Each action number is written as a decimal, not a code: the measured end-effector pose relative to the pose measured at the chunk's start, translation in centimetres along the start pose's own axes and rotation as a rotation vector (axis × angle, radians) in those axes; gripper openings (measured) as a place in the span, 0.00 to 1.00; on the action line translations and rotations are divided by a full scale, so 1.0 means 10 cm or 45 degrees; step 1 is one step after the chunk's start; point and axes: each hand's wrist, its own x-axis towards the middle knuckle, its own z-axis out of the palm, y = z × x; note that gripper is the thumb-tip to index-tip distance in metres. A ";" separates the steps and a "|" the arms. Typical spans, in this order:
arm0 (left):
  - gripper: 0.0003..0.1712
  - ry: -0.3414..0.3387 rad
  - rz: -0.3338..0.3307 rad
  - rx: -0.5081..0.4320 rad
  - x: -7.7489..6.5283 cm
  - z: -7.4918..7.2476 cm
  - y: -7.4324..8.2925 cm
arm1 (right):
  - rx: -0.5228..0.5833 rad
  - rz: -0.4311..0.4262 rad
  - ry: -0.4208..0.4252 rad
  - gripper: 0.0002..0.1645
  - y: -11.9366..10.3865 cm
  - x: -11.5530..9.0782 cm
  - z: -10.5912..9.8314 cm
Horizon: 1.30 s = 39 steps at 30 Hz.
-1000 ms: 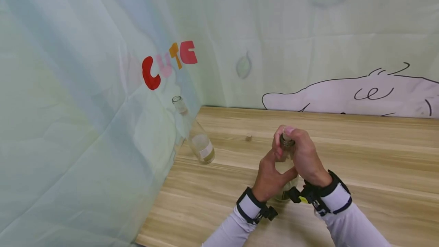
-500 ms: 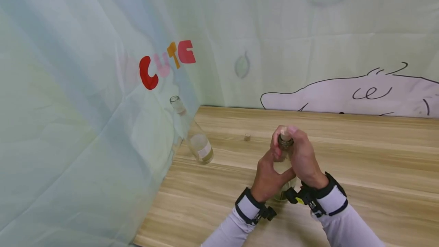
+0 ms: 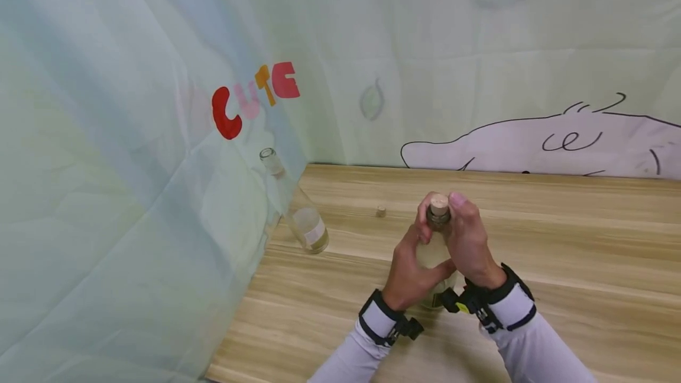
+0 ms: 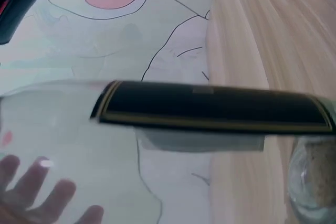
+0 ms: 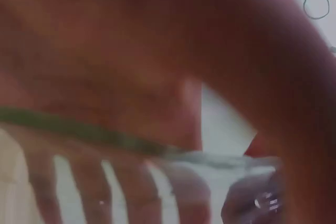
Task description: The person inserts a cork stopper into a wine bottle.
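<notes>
Short of the far edge of the counter (image 3: 574,241), bottle (image 3: 432,253) clasped: body by left grip (image 3: 411,276), neck by right grip (image 3: 470,247); cork (image 3: 439,204) could be cracked if pressed askew.

Wooden tabletop (image 3: 574,247), pale, with grain running in long streaks from side to side. On it, at left, a clear glass bottle (image 3: 307,217) with a whitish label (image 3: 314,233); farther back and to the right, apart, a small brown cork (image 3: 380,211). Nearer, a corked bottle (image 3: 431,256), upright, contact between base and wood not clearly discernible.
</notes>
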 end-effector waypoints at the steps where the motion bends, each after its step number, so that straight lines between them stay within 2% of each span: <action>1: 0.33 0.004 0.008 -0.030 0.00 -0.02 0.00 | -0.002 0.012 -0.008 0.28 0.00 0.00 0.00; 4: 0.31 0.026 0.038 -0.102 -0.01 -0.10 -0.01 | -0.091 0.068 -0.013 0.14 -0.01 -0.01 -0.01; 7: 0.35 0.050 0.053 -0.139 -0.01 -0.18 -0.02 | -0.205 0.146 0.028 0.04 -0.01 -0.02 -0.01; 10: 0.34 0.080 0.058 -0.137 0.00 -0.26 -0.04 | -0.306 0.195 0.074 0.05 0.00 -0.01 -0.01; 15: 0.32 0.134 0.036 -0.158 -0.01 -0.36 -0.10 | -0.360 0.195 0.074 0.05 -0.02 0.03 -0.01; 21: 0.32 0.137 0.004 -0.136 -0.02 -0.35 -0.14 | -0.448 0.194 0.114 0.06 -0.13 0.00 -0.17; 27: 0.29 0.155 -0.023 -0.081 -0.05 -0.31 -0.14 | -0.510 0.159 0.265 0.05 -0.41 -0.04 -0.59; 34: 0.27 0.145 -0.067 -0.046 -0.10 -0.31 -0.12 | -0.810 0.172 0.611 0.06 -0.72 -0.06 -1.31; 39: 0.26 0.127 -0.056 -0.053 -0.11 -0.28 -0.13 | -0.926 0.152 0.833 0.06 -0.85 -0.05 -1.79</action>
